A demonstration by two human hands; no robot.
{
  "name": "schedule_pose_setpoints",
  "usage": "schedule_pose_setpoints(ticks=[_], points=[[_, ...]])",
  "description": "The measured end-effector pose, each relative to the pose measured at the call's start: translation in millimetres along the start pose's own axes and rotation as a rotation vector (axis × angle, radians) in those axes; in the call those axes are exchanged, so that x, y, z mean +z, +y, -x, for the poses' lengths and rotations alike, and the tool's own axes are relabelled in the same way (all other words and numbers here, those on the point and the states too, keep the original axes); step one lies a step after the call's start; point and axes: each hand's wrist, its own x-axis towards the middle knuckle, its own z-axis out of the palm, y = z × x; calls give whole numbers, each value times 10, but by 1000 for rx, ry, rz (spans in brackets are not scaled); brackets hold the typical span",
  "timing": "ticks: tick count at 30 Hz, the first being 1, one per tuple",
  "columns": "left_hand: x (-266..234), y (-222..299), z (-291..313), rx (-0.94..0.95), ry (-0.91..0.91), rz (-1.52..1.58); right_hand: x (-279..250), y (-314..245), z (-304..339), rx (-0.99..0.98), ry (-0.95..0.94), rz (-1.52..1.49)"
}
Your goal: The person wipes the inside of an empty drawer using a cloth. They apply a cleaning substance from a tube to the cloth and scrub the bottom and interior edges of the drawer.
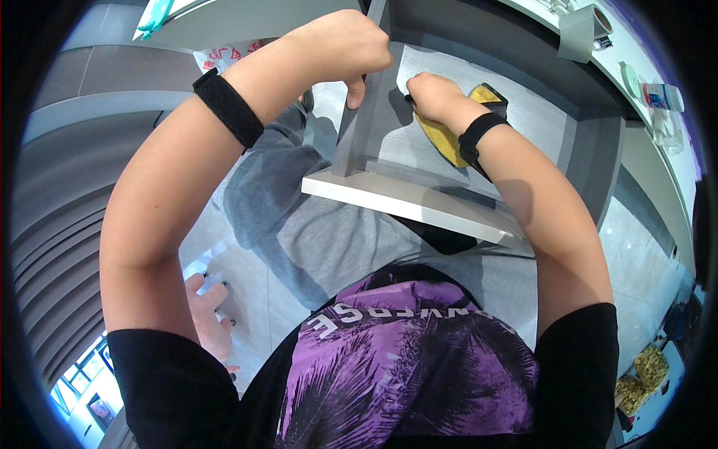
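A grey-walled drawer (419,193) with a white front stands pulled out over my lap. My left hand (359,56) is closed over the top of its left side wall, thumb on the outer side and fingers toward the inside. Within the drawer, my right hand (434,97) is closed and low over the light grey bottom, near the left wall. It holds a yellow cloth (441,142) with dark edging, which spreads beneath my wrist and forearm. My right forearm hides part of the cloth, and the fingertips are turned out of sight.
On the white top at the right are a tape roll (600,21), a white-capped bottle (664,97) and a green round lid (630,78). A plastic bag (224,55) with red print sits beyond my left forearm. Another person's hand (209,318) shows near my left elbow.
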Motion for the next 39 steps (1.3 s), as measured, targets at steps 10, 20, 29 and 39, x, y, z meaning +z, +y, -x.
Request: schedule_pose_setpoints(ticks=[10,20,29,39], points=[[14,39,0,2,76,-109,-44,-2,25,-28,-39,75],[-15,15,-85,-31,-96,4,-88,100,40,-6,9,18],[-90,44,-134,-20,-91,28,-263,696,-76,182,160,255],[-127,46,-148,-1,-122,1,-233,634,216,250,53,27]])
